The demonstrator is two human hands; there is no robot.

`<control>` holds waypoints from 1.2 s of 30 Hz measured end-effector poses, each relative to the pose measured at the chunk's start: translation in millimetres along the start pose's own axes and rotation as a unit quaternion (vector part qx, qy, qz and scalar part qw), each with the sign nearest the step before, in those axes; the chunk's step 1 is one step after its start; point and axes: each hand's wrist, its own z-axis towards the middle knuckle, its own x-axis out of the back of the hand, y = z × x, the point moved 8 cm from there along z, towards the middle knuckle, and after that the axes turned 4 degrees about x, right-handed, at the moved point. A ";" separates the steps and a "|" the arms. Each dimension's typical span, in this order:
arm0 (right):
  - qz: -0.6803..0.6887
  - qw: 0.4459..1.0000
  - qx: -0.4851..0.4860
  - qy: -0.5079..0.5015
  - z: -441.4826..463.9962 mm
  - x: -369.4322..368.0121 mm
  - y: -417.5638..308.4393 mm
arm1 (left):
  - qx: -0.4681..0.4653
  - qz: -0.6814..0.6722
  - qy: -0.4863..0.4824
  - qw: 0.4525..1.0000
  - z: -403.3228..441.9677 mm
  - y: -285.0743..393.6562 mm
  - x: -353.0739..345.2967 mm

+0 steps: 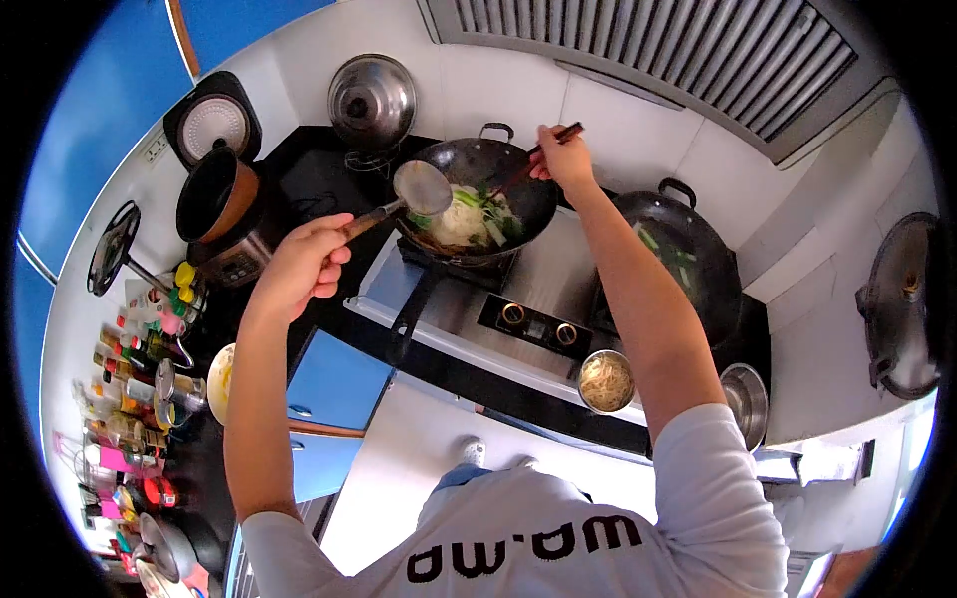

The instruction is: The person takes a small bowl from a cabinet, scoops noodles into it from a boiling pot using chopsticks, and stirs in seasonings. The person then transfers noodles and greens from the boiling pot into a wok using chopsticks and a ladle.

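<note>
My left hand (311, 257) is closed around the handle of a ladle (423, 187), whose round bowl is over the left edge of a dark wok (538, 199). Noodles (459, 221) and green vegetables (495, 231) lie in this wok on the left burner. From above the wok's right side, my right hand (563, 159) grips dark chopsticks (513, 177), their tips down at the greens. A second wok (713, 269) with pale green pieces stands to the right, partly behind my right forearm.
A metal bowl of pale shreds (605, 382) sits at the stove's front edge, near an empty steel bowl (744, 399). A domed lid (372, 102) stands behind, left of the wok. A cooker (234, 261) and seasoning bottles (130, 369) are at the left; a range hood (658, 50) hangs above.
</note>
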 end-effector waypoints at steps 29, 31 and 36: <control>-0.166 0.973 0.006 0.161 -108.7 301.7 1.6 | -0.073 -0.184 -0.110 0.974 -25.5 -22.3 -74.9; -0.134 0.978 0.004 0.159 -117.4 285.6 13.1 | -0.073 -0.188 -0.114 0.973 -26.9 -22.5 -82.0; -0.099 0.984 -0.012 0.148 -111.8 266.6 48.9 | -0.075 -0.204 -0.131 0.967 -31.7 -28.9 -87.1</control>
